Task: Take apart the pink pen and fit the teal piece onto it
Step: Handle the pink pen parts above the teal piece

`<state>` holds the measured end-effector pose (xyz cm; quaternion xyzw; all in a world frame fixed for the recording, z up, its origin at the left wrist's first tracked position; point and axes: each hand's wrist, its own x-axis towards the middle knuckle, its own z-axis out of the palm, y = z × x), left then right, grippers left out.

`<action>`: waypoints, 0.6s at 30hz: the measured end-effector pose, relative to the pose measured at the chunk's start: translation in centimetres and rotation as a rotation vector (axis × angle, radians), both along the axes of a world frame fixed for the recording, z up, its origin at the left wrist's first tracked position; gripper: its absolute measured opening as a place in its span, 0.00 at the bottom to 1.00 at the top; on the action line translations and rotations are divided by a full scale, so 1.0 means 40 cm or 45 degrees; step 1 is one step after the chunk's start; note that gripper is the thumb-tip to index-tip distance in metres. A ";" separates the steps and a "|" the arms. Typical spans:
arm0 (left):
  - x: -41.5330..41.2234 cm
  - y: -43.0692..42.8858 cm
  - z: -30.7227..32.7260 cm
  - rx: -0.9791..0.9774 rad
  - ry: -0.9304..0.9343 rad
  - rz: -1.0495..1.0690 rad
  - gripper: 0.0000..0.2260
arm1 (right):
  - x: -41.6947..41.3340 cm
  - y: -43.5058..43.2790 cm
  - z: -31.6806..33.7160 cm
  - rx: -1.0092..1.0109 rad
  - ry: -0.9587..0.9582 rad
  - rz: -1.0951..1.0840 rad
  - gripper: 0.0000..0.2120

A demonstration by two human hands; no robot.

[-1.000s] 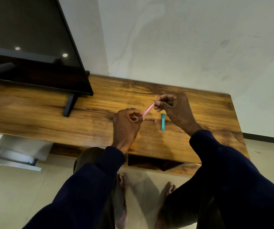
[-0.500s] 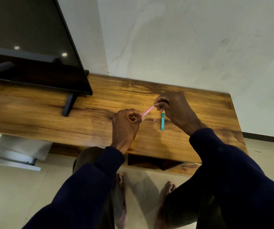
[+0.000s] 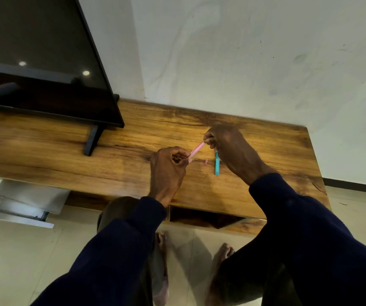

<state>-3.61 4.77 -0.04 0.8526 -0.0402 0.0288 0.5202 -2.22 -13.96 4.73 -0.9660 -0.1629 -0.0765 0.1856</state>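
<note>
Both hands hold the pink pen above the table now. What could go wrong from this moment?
1. The left hand and right hand pinch only the ends of the pink pen; if it separates suddenly, a part may drop.
2. The right wrist is just above the teal piece and could knock it.
3. A small pink bit lying loose on the table could roll away.

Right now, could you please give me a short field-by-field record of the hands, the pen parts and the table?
left hand: pinches the lower end of the pink pen
right hand: pinches the upper end of the pink pen
pink pen: held tilted above the table, between both hands
teal piece: lies on the table, beside the right hand, untouched
small pink bit: on the table left of the teal piece; too small to identify
table: wooden, also bears a screen on its stand
</note>
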 end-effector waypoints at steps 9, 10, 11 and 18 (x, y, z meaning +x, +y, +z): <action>0.000 0.003 0.007 -0.042 0.047 -0.003 0.09 | 0.008 -0.004 -0.009 0.553 0.129 -0.087 0.06; 0.001 0.003 0.007 -0.045 0.051 0.001 0.08 | 0.010 -0.003 -0.015 0.628 0.144 -0.114 0.06; 0.001 0.002 0.007 -0.051 0.057 0.008 0.08 | 0.010 -0.002 -0.021 0.696 0.157 -0.141 0.07; 0.004 0.011 0.000 -0.119 0.137 0.067 0.11 | 0.013 -0.028 -0.087 0.502 0.228 -0.361 0.09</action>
